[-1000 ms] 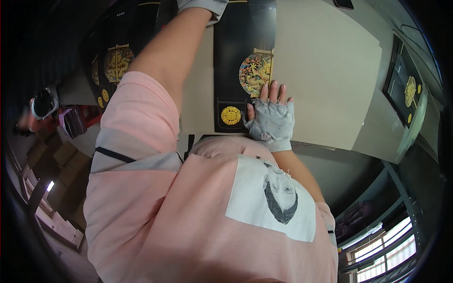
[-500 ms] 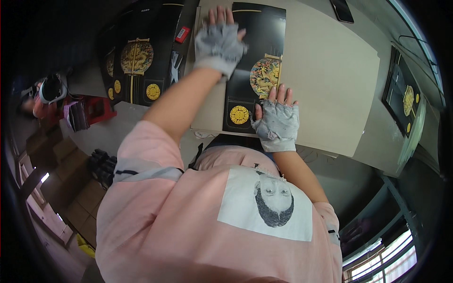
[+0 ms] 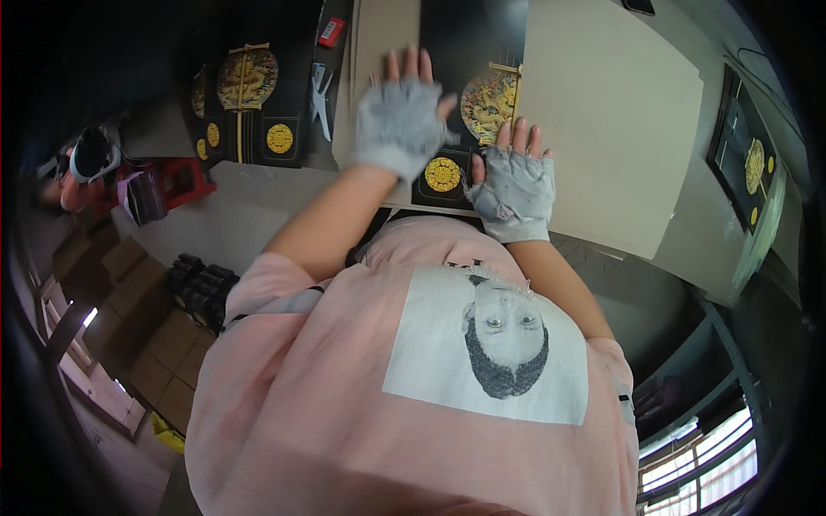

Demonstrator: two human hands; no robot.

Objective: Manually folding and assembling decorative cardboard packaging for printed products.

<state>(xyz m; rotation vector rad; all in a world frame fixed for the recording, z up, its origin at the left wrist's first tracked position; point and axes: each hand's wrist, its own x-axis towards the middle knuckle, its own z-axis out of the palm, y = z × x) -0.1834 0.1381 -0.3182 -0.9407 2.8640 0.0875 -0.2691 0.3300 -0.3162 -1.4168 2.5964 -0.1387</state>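
A black printed sheet [image 3: 471,43] with a gold dragon roundel and a smaller gold seal lies on a large pale grey-beige board [image 3: 615,129]. My left hand [image 3: 400,129], in a grey fingerless glove and slightly blurred, lies over the sheet's left edge with its fingers stretched out. At the sheet's lower right edge rests my right hand [image 3: 514,189], gloved alike, flat with fingers extended and thumb apart. Neither hand grips anything. Part of the sheet's edges is hidden under both hands.
More black sheets with gold designs [image 3: 288,95] lie to the left. Between them and the board are a small red box [image 3: 330,33] and a pale scissors-like tool [image 3: 321,101]. A black decorated panel [image 3: 733,155] stands at right; a phone [image 3: 638,6] lies at the far edge.
My left hand has slid nearer to me along the sheet's left edge. My right hand stays near the lower right edge. The whole view has shifted, so the table sits higher.
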